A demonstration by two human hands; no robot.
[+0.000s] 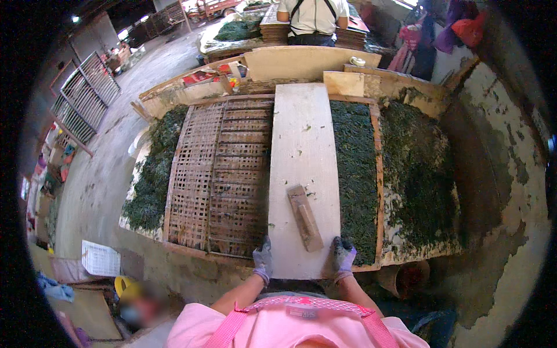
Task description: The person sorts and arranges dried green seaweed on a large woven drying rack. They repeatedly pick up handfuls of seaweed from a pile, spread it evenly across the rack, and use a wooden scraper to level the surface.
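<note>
A long white board point(304, 143) lies lengthwise before me, with green scraps scattered on it. My left hand point(263, 260), in a purple glove with dark fingertips, grips the board's left edge near its close end. On the opposite edge, my right hand point(343, 257), gloved alike, holds it too. A wooden block with a raised grip point(305, 219) rests slantwise on the board. Left of the board is a woven slatted lattice panel point(217, 174) in a wooden frame. To its right, dark green shredded plant matter point(357, 174) fills a strip beside a wooden frame rail point(377, 174).
Loose green piles lie at the left point(152, 187) and right point(417, 174). A wooden back wall point(311, 63) carries a tape roll point(357, 61). Beyond it a person point(313, 17) stands near stacked panels point(275, 32). A white crate point(101, 259) and another person point(141, 304) are lower left.
</note>
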